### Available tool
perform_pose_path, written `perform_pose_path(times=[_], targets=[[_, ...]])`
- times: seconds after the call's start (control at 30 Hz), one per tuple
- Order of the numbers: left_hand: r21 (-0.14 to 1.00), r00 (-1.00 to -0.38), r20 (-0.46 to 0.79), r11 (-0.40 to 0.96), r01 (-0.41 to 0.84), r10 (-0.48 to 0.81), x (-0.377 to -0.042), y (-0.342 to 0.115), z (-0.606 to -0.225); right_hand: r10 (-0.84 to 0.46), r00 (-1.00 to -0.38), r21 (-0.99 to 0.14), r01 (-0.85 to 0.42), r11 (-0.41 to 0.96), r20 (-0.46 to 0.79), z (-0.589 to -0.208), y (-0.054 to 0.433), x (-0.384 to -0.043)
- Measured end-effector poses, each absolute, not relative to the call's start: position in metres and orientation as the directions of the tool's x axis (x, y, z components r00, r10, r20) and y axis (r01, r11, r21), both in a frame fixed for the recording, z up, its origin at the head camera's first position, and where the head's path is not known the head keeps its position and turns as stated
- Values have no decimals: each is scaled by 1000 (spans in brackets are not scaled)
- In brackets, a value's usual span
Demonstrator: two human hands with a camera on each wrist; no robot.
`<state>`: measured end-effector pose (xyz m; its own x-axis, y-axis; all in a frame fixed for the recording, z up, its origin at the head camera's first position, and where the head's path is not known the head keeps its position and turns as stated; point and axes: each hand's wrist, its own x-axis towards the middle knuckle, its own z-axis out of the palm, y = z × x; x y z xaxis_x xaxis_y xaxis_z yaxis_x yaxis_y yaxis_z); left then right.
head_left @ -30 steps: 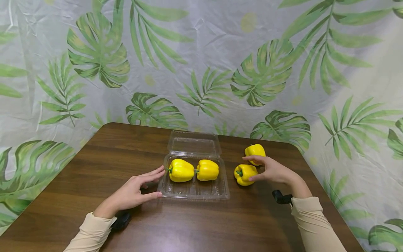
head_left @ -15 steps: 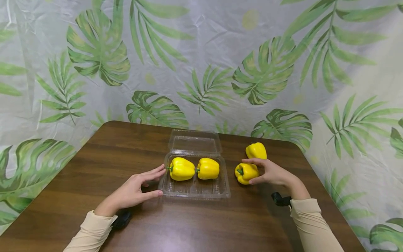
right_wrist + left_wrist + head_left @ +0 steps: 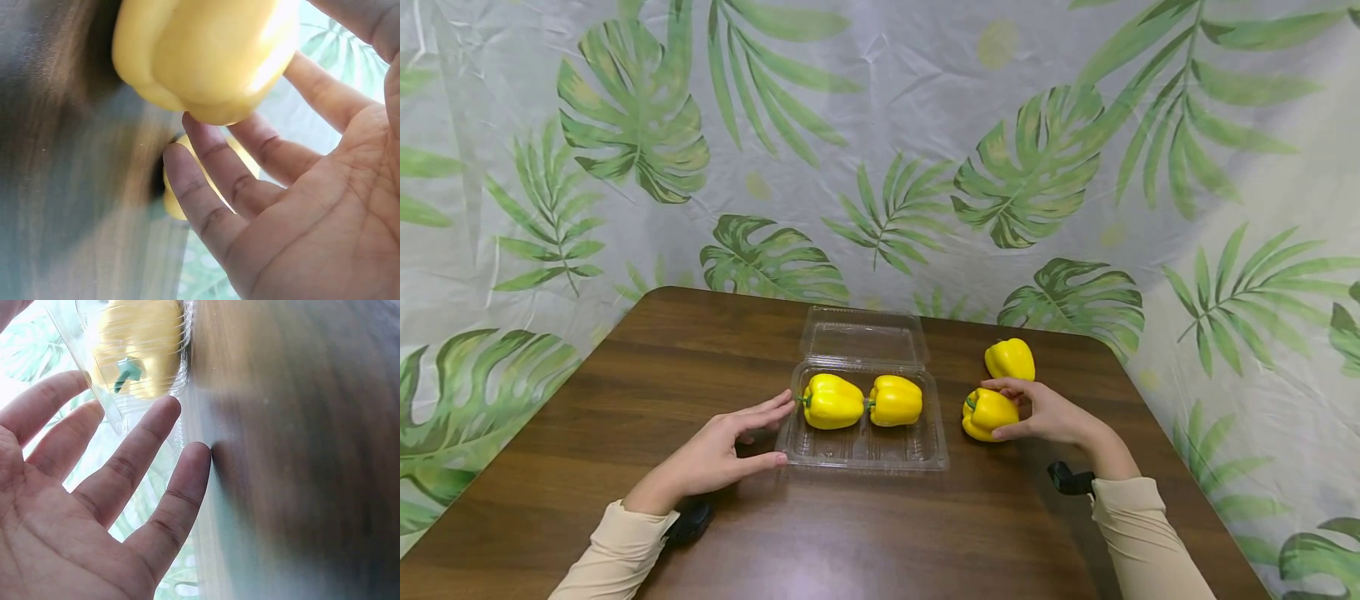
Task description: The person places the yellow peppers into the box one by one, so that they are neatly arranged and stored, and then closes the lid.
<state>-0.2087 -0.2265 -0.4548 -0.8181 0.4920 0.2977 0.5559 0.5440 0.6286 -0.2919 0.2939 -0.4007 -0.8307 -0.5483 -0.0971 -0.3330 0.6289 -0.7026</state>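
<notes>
A clear plastic clamshell container (image 3: pixel 868 454) lies with its lid folded back, holding two yellow bell peppers side by side, the left pepper (image 3: pixel 833 402) and the right pepper (image 3: pixel 896 401). My left hand (image 3: pixel 718 458) has its fingers extended at the container's left side; in the left wrist view the fingertips (image 3: pixel 167 409) are against or close to the clear wall. To the right of the container, my right hand (image 3: pixel 1056 417) grips a third yellow bell pepper (image 3: pixel 987 415) between thumb and fingers. In the right wrist view this pepper (image 3: pixel 200 56) is partly cut off.
Behind the right hand sits another yellow bell pepper (image 3: pixel 1010 358), partly covered by the fingers. Everything stands on a brown wooden table (image 3: pixel 880 533). A leaf-print cloth (image 3: pixel 895 108) hangs beyond the far edge.
The pepper at my right hand has turned and shifted slightly right, and the fingers have closed in on it. My left hand and the container keep their places.
</notes>
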Motion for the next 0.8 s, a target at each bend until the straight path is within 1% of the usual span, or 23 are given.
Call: perform_pose_path(times=[0.4, 0.63, 0.8], targets=[[630, -815, 300, 539, 559, 496, -210, -227, -454, -537, -842, -731, -336, 594, -50, -413, 296, -290], [620, -813, 310, 543, 566, 493, -209, -227, -454, -517, -856, -784, -303, 541, -27, -423, 297, -291], [619, -814, 307, 546, 564, 492, -208, -227, -455, -491, -871, -799, -285, 529, -15, -433, 301, -292]])
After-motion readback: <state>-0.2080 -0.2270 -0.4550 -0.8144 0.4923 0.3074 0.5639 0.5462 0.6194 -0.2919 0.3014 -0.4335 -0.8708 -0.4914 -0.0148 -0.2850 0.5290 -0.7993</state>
